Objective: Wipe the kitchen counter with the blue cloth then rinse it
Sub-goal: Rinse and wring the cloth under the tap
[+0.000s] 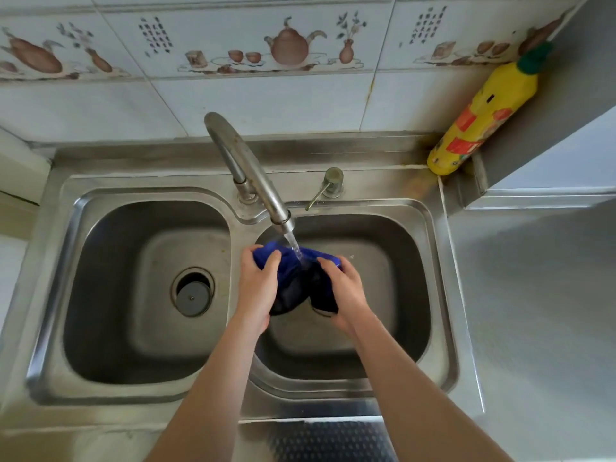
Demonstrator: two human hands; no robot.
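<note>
The blue cloth (293, 278) is held bunched over the right basin of the double sink (430, 235), directly below the faucet (246, 168), so that the running stream (295, 246) falls onto its upper folds and the runoff is caught by the basin. It is gripped from both sides: the left hand (256, 288) is curled round the cloth's left edge, with the thumb pressed on top, and the right hand (345, 286) is clamped on the right edge. The middle is left exposed to the water, which judging by this hold is the rinsing step, the wiping apparently being done. The fabric looks deep blue where it is lit and nearly black in the hanging, soaked folds below the hands; it appears limp and heavy with water. Behind the faucet, a small soap-dispenser pump (331, 185) is set into the sink deck. To the right of the faucet, a yellow detergent bottle (480, 121) is leant in the tiled corner.
</note>
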